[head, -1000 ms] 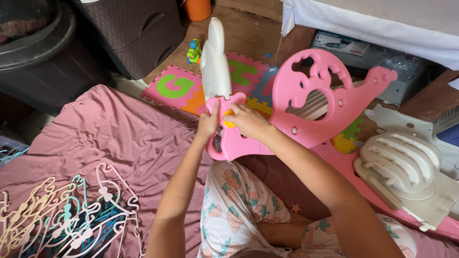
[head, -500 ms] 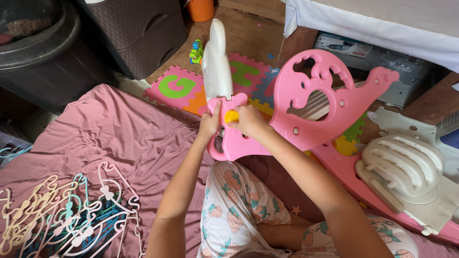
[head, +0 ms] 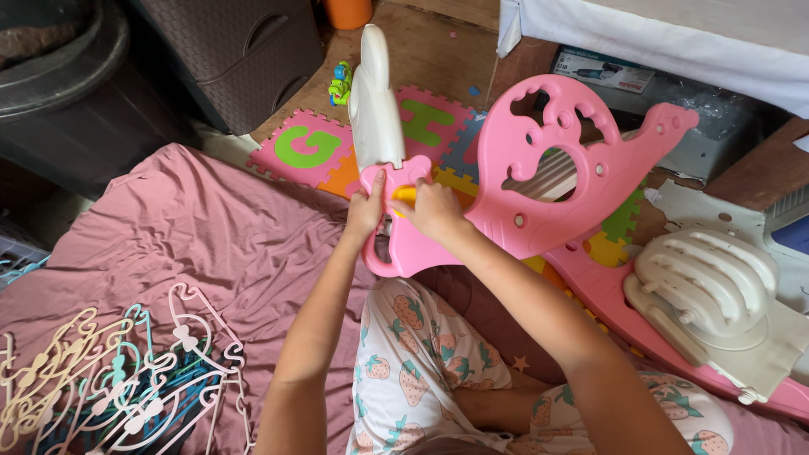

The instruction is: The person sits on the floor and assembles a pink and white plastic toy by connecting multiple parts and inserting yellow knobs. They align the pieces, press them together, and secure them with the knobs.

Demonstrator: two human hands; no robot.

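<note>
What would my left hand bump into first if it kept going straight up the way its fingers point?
Probably the white panel. Your left hand grips the pink toy piece with fingers pointing up it, and the white panel stands directly above, joined to the pink piece's top. Depth is hard to judge here.

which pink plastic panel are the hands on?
The small pink piece with the white part on top, gripped by both the left hand and right hand; the big cut-out panel stands untouched.

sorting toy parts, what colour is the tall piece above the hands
Off-white tall piece, clearest in the head view.
</note>
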